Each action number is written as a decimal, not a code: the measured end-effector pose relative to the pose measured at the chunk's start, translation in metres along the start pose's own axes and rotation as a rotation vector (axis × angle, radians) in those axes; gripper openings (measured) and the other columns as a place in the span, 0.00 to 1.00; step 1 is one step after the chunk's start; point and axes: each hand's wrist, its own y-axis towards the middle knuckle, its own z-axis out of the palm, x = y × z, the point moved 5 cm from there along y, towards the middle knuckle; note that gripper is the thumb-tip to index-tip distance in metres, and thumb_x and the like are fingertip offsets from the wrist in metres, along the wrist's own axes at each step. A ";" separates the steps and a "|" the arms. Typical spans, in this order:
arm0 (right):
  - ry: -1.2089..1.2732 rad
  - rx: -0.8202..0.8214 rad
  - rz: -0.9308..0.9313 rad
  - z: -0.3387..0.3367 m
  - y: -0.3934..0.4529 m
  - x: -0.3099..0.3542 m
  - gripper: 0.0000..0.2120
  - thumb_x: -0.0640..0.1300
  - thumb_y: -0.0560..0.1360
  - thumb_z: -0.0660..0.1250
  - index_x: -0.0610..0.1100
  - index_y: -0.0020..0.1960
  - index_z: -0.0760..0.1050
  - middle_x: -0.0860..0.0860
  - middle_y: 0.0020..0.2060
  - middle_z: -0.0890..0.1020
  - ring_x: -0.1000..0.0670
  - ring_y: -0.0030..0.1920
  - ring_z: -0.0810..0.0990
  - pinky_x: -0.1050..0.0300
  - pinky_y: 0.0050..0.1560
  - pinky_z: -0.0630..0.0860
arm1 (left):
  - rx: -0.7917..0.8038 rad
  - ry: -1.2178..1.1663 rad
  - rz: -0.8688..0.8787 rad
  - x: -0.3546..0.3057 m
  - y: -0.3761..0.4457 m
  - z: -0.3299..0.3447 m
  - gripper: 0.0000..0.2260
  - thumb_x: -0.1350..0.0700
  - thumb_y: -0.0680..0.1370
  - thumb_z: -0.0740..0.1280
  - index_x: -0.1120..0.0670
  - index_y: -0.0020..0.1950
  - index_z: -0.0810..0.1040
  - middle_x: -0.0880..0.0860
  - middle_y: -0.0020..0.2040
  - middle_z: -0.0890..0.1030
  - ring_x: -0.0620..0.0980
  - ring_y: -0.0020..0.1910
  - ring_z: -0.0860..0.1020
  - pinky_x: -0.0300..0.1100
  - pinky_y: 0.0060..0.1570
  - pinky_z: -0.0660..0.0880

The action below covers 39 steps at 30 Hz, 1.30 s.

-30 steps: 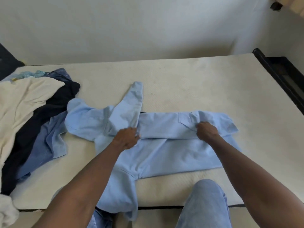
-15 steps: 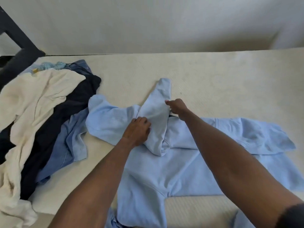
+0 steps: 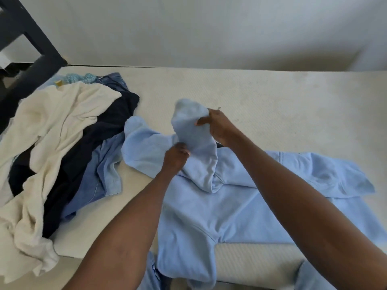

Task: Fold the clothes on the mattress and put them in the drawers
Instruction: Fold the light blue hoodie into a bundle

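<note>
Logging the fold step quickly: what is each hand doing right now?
Left hand: grips the light blue sweatshirt at the base of its lifted sleeve.
Right hand: pinches that sleeve near the cuff.

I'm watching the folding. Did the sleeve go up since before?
Yes. The right hand grips the light blue sleeve and has lifted its cuff off the mattress, where it lay flat before. The left hand holds it lower down.

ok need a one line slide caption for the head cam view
Both hands, left hand and right hand, lift a sleeve of the light blue sweatshirt on the mattress.
</note>
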 end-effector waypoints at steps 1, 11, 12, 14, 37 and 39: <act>-0.054 0.010 -0.021 0.002 -0.023 -0.002 0.19 0.42 0.62 0.76 0.42 0.52 0.80 0.41 0.49 0.84 0.40 0.53 0.82 0.43 0.54 0.79 | -0.074 -0.223 -0.125 0.003 -0.006 -0.013 0.10 0.54 0.74 0.63 0.58 0.49 0.79 0.58 0.49 0.82 0.58 0.50 0.79 0.46 0.49 0.73; -1.046 -0.080 -0.290 0.016 -0.152 -0.092 0.13 0.34 0.71 0.64 0.46 0.46 0.84 0.47 0.68 0.70 0.42 0.70 0.61 0.47 0.67 0.57 | 0.484 -0.677 -0.604 -0.001 -0.118 -0.027 0.09 0.58 0.75 0.72 0.61 0.52 0.80 0.58 0.42 0.82 0.53 0.38 0.80 0.43 0.38 0.79; -1.113 -0.090 -0.339 0.019 -0.165 -0.095 0.12 0.35 0.71 0.65 0.46 0.48 0.83 0.45 0.69 0.69 0.41 0.71 0.61 0.47 0.67 0.56 | 0.462 -0.653 -0.610 -0.003 -0.128 -0.028 0.04 0.63 0.76 0.70 0.62 0.49 0.79 0.57 0.39 0.82 0.51 0.35 0.80 0.41 0.34 0.79; -1.223 -0.026 -0.414 0.031 -0.180 -0.105 0.11 0.37 0.70 0.67 0.44 0.51 0.81 0.44 0.70 0.70 0.39 0.71 0.63 0.47 0.68 0.58 | 0.401 -0.751 -0.623 -0.004 -0.135 -0.026 0.03 0.67 0.78 0.65 0.64 0.45 0.76 0.58 0.34 0.81 0.50 0.32 0.80 0.39 0.30 0.79; 0.724 -0.703 -0.083 -0.089 -0.123 -0.001 0.15 0.28 0.64 0.68 0.36 0.50 0.76 0.43 0.42 0.79 0.43 0.44 0.76 0.53 0.42 0.74 | 0.357 -0.243 -0.070 -0.038 -0.043 -0.044 0.10 0.63 0.68 0.63 0.53 0.31 0.64 0.50 0.31 0.68 0.47 0.34 0.65 0.40 0.37 0.63; 0.801 -0.787 -0.002 -0.117 -0.129 -0.021 0.09 0.31 0.65 0.68 0.38 0.44 0.77 0.45 0.41 0.78 0.44 0.44 0.76 0.55 0.39 0.72 | 0.409 -0.136 -0.015 -0.043 -0.036 -0.032 0.08 0.58 0.65 0.64 0.54 0.34 0.64 0.52 0.33 0.67 0.49 0.35 0.66 0.45 0.39 0.63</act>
